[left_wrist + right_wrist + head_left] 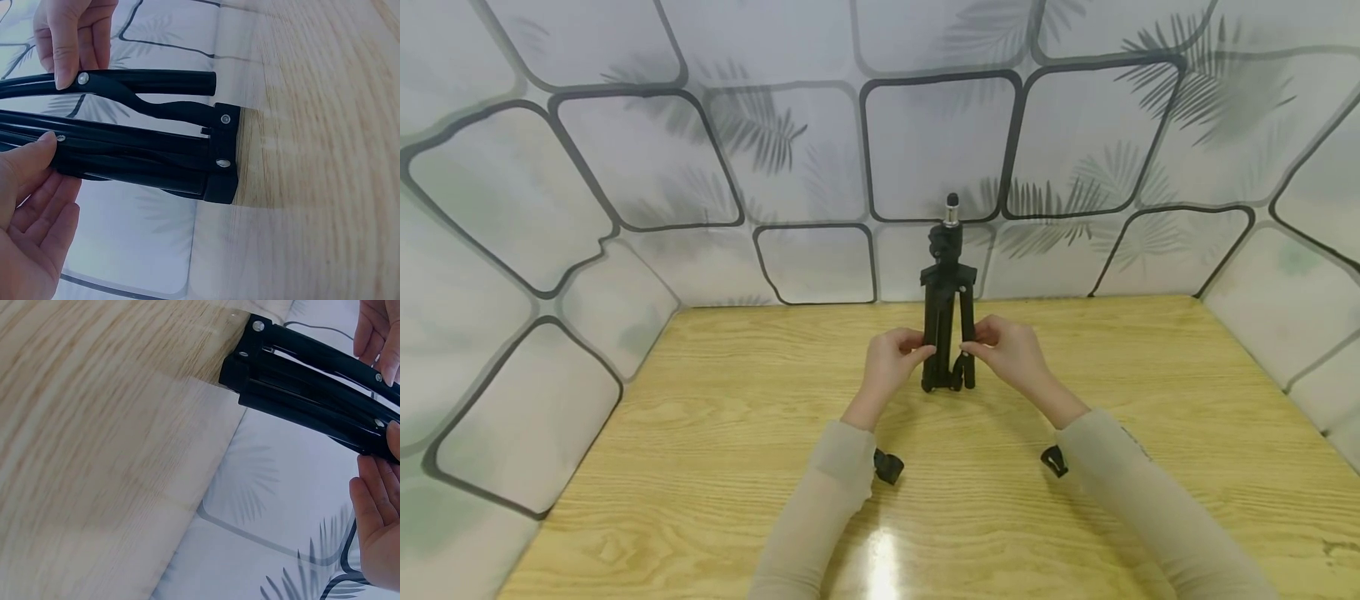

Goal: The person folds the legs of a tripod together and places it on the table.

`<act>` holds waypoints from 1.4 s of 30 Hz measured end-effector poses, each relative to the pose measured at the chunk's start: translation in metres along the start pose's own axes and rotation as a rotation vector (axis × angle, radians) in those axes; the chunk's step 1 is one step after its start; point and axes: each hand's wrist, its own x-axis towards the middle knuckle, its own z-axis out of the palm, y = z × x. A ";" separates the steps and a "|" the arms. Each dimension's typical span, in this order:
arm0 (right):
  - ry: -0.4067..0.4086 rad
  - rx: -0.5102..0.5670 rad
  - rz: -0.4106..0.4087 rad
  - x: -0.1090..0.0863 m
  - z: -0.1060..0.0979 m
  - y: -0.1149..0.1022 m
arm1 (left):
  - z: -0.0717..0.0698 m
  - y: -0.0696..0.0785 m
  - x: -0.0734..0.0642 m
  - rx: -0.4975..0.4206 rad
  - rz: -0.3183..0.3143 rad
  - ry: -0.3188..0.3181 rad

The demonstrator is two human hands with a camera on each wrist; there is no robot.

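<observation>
A black folding tripod [947, 250] stands upright near the back of the table, with a silver, black-tipped stud at its top. My left hand [887, 362] pinches its left leg between thumb and fingers. On the other side, my right hand [1013, 357] pinches the right leg, which stands a little away from the centre. In the left wrist view, a curved brace [156, 107] joins that leg to the bottom bracket [223, 144]. The bracket's foot is right at the tabletop. The right wrist view shows the legs [300, 400] lying close together.
The light wood-grain table [737, 433] reaches back to a white patterned backdrop [820, 267] that also rises at both sides. A small black piece [889, 467] shows beside the left sleeve, another black piece [1054, 460] beside the right sleeve.
</observation>
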 end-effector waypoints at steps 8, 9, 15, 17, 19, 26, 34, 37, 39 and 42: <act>-0.009 -0.004 0.010 0.004 0.003 0.000 | -0.001 -0.001 0.001 -0.004 0.006 0.006; -0.008 -0.003 0.008 0.004 0.003 0.000 | -0.001 -0.001 0.001 -0.001 0.009 0.006; -0.006 0.003 0.004 0.006 0.003 -0.003 | -0.002 0.000 0.002 0.007 0.015 0.003; -0.001 0.000 0.000 0.007 0.004 -0.002 | -0.002 0.000 0.002 0.003 0.011 0.003; 0.005 0.001 -0.007 0.008 0.005 -0.002 | -0.002 0.001 0.002 -0.001 0.008 0.004; 0.022 -0.004 -0.020 0.011 0.009 -0.002 | -0.003 0.000 0.002 -0.008 0.014 0.014; -0.037 0.011 -0.039 0.011 0.007 0.002 | -0.003 0.000 0.002 -0.008 -0.017 -0.007; -0.113 0.015 -0.044 0.011 0.005 0.006 | -0.002 0.000 0.001 -0.001 -0.024 -0.024; -0.181 0.010 -0.048 0.011 0.005 0.009 | -0.001 0.000 0.000 0.006 -0.019 -0.026; -0.273 -0.010 -0.053 0.012 0.005 0.011 | -0.002 0.000 0.001 0.001 -0.011 -0.022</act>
